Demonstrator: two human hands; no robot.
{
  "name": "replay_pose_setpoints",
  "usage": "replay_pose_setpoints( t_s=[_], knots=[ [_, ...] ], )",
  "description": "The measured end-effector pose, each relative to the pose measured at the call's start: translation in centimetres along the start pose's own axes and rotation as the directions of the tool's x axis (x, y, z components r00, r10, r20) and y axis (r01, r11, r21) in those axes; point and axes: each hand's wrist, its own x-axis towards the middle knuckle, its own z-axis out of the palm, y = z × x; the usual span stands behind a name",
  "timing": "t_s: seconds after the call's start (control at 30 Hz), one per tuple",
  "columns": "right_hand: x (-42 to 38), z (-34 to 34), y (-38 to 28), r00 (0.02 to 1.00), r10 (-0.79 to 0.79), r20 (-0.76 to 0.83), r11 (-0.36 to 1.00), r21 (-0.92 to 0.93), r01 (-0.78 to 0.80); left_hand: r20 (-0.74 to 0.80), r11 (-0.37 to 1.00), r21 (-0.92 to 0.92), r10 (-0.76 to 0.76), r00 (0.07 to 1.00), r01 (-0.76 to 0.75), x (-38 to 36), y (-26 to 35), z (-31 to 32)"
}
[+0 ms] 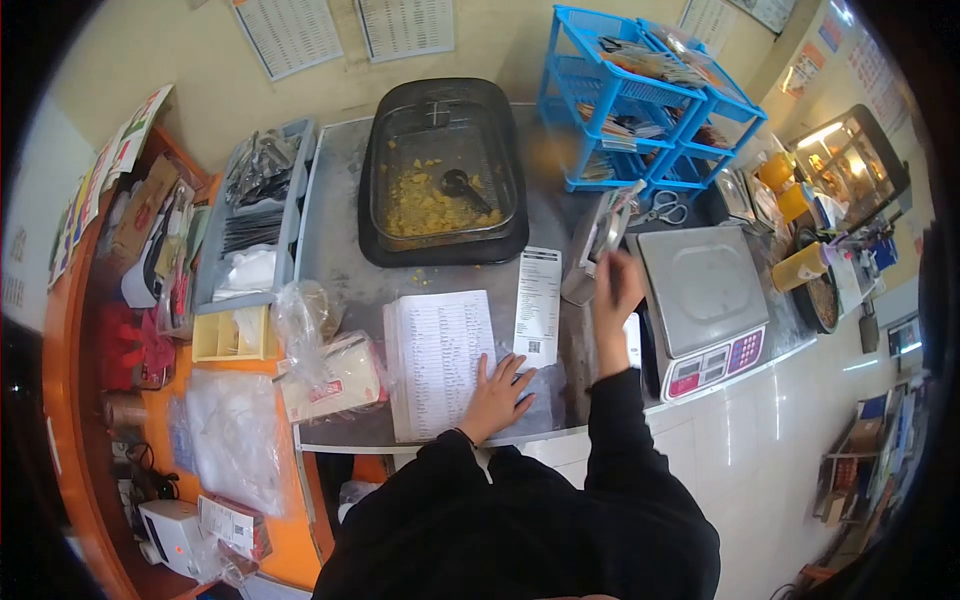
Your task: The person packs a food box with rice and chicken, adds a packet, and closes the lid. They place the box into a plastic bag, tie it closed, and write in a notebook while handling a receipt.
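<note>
We best steady the receipt, centre of the frame, with our left hand spread flat, while our right hand, grip unclear, curls by the tape dispenser.

Looks forward and steeply down, wide and round-edged, from the person's head, near, above and behind the left fingers, taking in the worktop beneath and wall beyond.

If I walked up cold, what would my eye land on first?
Probably the bright blue rack of papers at the counter's back right. Then the dark tray at the back middle, with yellow pieces and a black scoop inside. Nearer, the silver-topped scale sits just right of the right hand.
</note>
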Motion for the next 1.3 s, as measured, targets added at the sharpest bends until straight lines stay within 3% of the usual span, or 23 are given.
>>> replay_pose_setpoints(
  t_s=[0.03,0.1,0.2,0.3,0.33,0.4,0.43,0.47,0.5,0.53,0.57,0.63,0.7,0.8,0.83,0.87,0.93,1.0,1.1,1.2,1.3],
  knots=[
    [2.5,-0.1,1.4,0.995,-0.002,-0.098,1.000,-0.016,0.000,-0.009,1.000,0.003,0.006,1.000,-0.006,-0.1,0.0,0.1],
    [6.5,0.2,4.5,0.977,0.193,-0.089,0.977,0.108,-0.183,-0.017,1.000,0.004,0.015,1.000,-0.015,-0.1,0.0,0.0],
    [10.3,1.3,9.7,0.953,0.283,0.111,0.908,-0.352,-0.228,-0.023,1.000,-0.004,0.018,1.000,-0.018,0.0,0.0,-0.2],
    [10.9,1.6,8.9,0.879,0.415,0.235,0.783,-0.584,-0.213,-0.027,1.000,-0.028,0.010,1.000,-0.011,-0.3,0.0,-0.1],
    [9.7,1.1,10.2,0.960,0.226,0.162,0.853,-0.508,-0.115,-0.032,0.999,-0.038,0.005,0.999,-0.007,-0.1,0.0,-0.1],
    [6.3,-1.6,8.0,0.882,0.370,0.292,0.883,-0.406,-0.236,-0.062,0.993,-0.115,0.000,0.998,-0.008,-0.5,-0.1,-0.2],
    [2.2,-2.8,10.5,0.768,0.483,0.421,0.829,-0.503,-0.246,-0.095,0.984,-0.177,-0.001,0.996,-0.015,-0.5,-0.3,-0.3],
    [0.7,-4.0,6.3,0.347,0.744,0.572,0.658,-0.718,-0.227,-0.130,0.971,-0.238,-0.007,0.992,-0.024,-0.5,-0.4,-0.5],
    [-1.3,-4.1,1.3,0.089,0.877,0.473,0.471,-0.806,-0.359,-0.241,0.953,-0.299,-0.025,0.970,-0.049,-0.7,-0.5,-1.4],
    [-4.4,-4.0,1.3,0.263,0.749,0.608,0.657,-0.735,-0.171,-0.344,0.932,-0.353,-0.055,0.937,-0.075,-1.4,-0.6,-3.3],
    [-7.5,-2.8,1.7,0.413,0.735,0.537,0.628,-0.770,-0.116,-0.439,0.913,-0.395,-0.089,0.894,-0.103,-2.5,-1.2,-5.4],
    [-10.9,-0.4,1.4,0.656,0.563,0.503,0.642,-0.766,0.035,-0.652,0.984,-0.086,-0.172,0.738,0.153,-7.2,-3.8,-10.4],
    [-12.1,1.0,1.4,0.702,0.549,0.454,0.543,-0.832,0.114,-0.893,0.942,-0.151,-0.261,0.368,0.300,-11.4,-7.8,-14.5],
    [-11.4,0.7,1.9,0.640,0.653,0.405,0.595,-0.797,-0.103,-0.758,0.730,-0.548,-0.640,0.127,0.408,-19.3,-14.3,-16.4],
    [-10.3,0.6,0.8,0.577,0.722,0.382,0.564,-0.808,-0.170,-0.664,0.698,-0.580,-0.704,0.253,0.420,-20.9,-15.9,-15.7],
    [-10.5,0.4,1.0,0.588,0.710,0.388,0.609,-0.757,-0.235,-0.546,0.660,-0.613,-0.751,0.371,0.435,-21.8,-16.5,-15.3],
    [-10.3,-0.3,1.7,0.601,0.676,0.425,0.700,-0.626,-0.344,-0.310,0.521,-0.666,-0.844,0.437,0.534,-22.6,-17.3,-15.0],
    [-10.0,-1.0,2.4,0.597,0.634,0.492,0.771,-0.467,-0.433,-0.089,0.294,-0.676,-0.943,0.322,0.676,-21.0,-14.0,-16.8],
    [-10.0,-0.9,5.9,0.428,0.585,0.689,0.750,-0.257,-0.610,0.163,0.101,-0.722,-0.937,0.310,0.684,-21.9,-14.0,-16.2],
    [-7.8,0.0,1.5,0.394,0.559,0.730,0.605,-0.033,-0.796,0.529,-0.243,-0.765,-0.766,0.367,0.596,-20.0,-10.9,-15.8],
    [-7.4,2.6,-6.7,0.576,0.500,0.647,0.445,0.378,-0.812,0.495,-0.224,-0.826,-0.725,0.478,0.517,-18.0,-9.2,-13.4]
  ],
)
